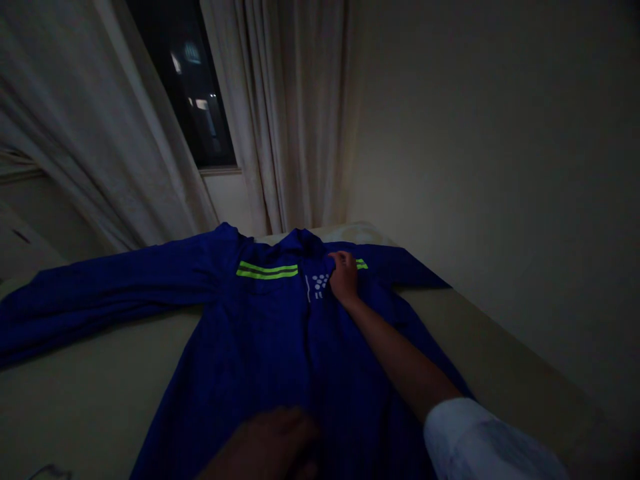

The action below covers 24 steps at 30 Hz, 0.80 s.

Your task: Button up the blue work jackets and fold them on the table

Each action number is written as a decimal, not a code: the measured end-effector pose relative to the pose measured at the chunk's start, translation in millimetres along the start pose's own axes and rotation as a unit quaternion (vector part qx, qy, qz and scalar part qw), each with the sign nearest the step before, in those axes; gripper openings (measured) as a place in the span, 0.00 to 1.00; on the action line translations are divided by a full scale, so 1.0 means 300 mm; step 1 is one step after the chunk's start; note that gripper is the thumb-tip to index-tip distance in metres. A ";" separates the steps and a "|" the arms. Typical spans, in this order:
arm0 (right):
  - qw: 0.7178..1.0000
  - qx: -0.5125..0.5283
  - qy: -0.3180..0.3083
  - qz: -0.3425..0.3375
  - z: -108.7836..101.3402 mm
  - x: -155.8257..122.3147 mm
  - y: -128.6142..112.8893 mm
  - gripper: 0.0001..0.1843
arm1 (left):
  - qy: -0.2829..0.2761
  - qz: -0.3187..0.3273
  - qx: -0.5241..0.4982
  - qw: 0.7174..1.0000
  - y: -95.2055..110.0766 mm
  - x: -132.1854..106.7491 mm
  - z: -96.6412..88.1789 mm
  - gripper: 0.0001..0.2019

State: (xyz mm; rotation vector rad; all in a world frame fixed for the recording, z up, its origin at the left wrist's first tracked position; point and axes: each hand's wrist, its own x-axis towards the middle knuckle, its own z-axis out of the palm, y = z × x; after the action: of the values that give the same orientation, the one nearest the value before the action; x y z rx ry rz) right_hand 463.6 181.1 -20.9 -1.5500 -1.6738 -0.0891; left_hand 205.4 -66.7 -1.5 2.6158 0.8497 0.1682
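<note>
A blue long-sleeved jacket (260, 333) lies spread out, with yellow-green reflective strips across the chest and a pale dotted print beside the front opening. My right hand (344, 279) reaches up to the chest near the collar, its fingers closed on a fold of the cloth and covering part of the strip. Low in the picture, my left hand (273, 440) is over the lower front of the jacket. It is dark and smeared by motion, so its fingers do not show clearly.
The jacket rests on a pale bed (480, 347). Beyond it hang long curtains (280, 113) around a dark window (193, 87). A plain wall (500, 147) borders the bed on the right. The room is dim.
</note>
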 end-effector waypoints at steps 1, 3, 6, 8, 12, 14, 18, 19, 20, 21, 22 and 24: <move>0.998 -0.007 -0.039 -0.057 0.000 -0.008 -0.011 0.25 | 0.010 -0.038 -0.028 0.999 -0.044 0.062 -0.084 0.14; 0.983 -0.024 -0.121 -0.138 0.008 -0.030 -0.039 0.17 | 0.064 -0.106 0.003 0.992 -0.153 0.209 -0.214 0.13; 0.982 -0.077 -0.134 -0.111 0.025 -0.053 -0.071 0.12 | 0.114 -0.202 0.108 0.967 -0.346 0.421 -0.290 0.16; 0.988 -0.110 -0.099 -0.049 0.029 -0.053 -0.072 0.16 | 0.144 -0.238 0.131 0.952 -0.459 0.519 -0.279 0.20; 0.987 -0.130 -0.084 0.051 0.023 -0.036 -0.043 0.17 | 0.164 -0.274 0.131 0.939 -0.590 0.589 -0.207 0.30; 0.985 -0.124 -0.097 0.066 0.020 -0.031 -0.035 0.22 | 0.159 -0.279 0.136 0.937 -0.615 0.590 -0.177 0.32; 0.979 -0.176 -0.103 -0.006 0.034 -0.010 -0.061 0.26 | 0.152 -0.285 0.157 0.933 -0.635 0.590 -0.151 0.34; 0.974 -0.197 -0.104 -0.039 0.045 0.003 -0.076 0.23 | 0.150 -0.285 0.158 0.933 -0.637 0.592 -0.150 0.34; 0.968 -0.211 -0.113 -0.075 0.059 0.021 -0.093 0.19 | 0.150 -0.285 0.158 0.934 -0.638 0.594 -0.150 0.34; 0.962 -0.216 -0.129 -0.108 0.078 0.043 -0.111 0.15 | 0.149 -0.284 0.158 0.934 -0.638 0.595 -0.152 0.34; 0.956 -0.215 -0.149 -0.130 0.099 0.069 -0.128 0.13 | 0.149 -0.284 0.158 0.934 -0.638 0.596 -0.153 0.34; 0.951 -0.204 -0.191 -0.129 0.147 0.127 -0.158 0.16 | 0.150 -0.283 0.158 0.934 -0.636 0.596 -0.157 0.34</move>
State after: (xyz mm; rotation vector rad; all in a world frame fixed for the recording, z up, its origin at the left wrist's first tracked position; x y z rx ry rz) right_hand 404.7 224.9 -4.7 -1.7156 -2.2742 -0.3057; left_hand 236.2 195.1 -34.2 2.5259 1.8332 0.2931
